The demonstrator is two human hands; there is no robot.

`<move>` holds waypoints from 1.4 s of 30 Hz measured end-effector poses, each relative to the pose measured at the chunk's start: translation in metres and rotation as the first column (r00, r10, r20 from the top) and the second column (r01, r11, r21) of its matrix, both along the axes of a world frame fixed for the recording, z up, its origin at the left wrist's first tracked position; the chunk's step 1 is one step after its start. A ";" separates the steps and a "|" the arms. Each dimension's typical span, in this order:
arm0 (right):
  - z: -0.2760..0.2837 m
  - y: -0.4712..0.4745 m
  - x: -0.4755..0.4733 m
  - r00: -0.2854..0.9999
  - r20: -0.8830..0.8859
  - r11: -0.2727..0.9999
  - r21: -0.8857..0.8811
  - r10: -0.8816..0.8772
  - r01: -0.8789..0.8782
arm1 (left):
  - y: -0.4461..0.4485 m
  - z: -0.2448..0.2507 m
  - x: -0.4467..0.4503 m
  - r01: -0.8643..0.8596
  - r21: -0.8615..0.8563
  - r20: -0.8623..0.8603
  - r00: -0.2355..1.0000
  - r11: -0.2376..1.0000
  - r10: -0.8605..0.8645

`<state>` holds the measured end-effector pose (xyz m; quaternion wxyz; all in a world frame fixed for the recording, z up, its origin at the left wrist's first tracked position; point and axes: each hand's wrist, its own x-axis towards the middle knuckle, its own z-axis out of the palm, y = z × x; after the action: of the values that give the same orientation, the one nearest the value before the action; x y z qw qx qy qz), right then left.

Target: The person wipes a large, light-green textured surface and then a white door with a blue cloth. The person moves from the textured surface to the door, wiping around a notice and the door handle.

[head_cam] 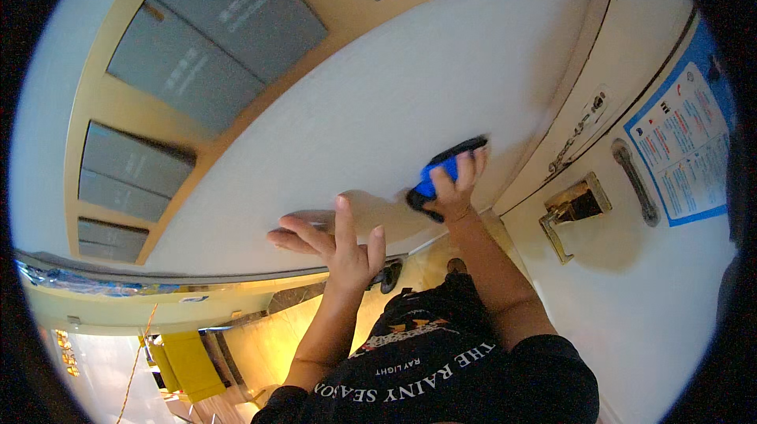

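My right hand grips a blue-and-black hand-held block, possibly a brush or a sanding block. It lies up against the pale wall; its working face is turned from view. Off to the left, my left hand holds nothing, its fingers spread close to the same wall and casting a shadow there. Whether its fingertips touch the surface I cannot tell.
A white door to the right carries a brass lever handle, a door chain, a grip bar and a printed notice. Grey panels line the upper left. A yellow cloth hangs at lower left.
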<state>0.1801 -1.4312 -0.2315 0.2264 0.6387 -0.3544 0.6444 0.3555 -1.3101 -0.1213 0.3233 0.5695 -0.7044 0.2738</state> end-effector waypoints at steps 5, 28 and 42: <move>0.009 -0.001 0.011 0.930 0.359 0.986 0.166 -0.079 0.020 | 0.013 0.002 0.014 0.069 0.080 -0.019 0.998 0.994 -0.068; 0.064 0.119 0.210 0.985 -0.116 0.990 0.075 0.127 -0.119 | 0.088 0.020 0.093 0.083 0.042 -0.160 0.984 0.996 -0.075; 0.207 0.097 0.186 0.999 0.035 0.998 0.049 0.029 -0.031 | 0.107 0.047 0.129 0.072 -0.175 -0.187 0.977 0.982 -0.105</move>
<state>0.3658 -1.3345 -0.0244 0.1948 0.6384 -0.3642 0.6495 0.4846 -1.2028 -0.0748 0.4495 0.5325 -0.6685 0.2598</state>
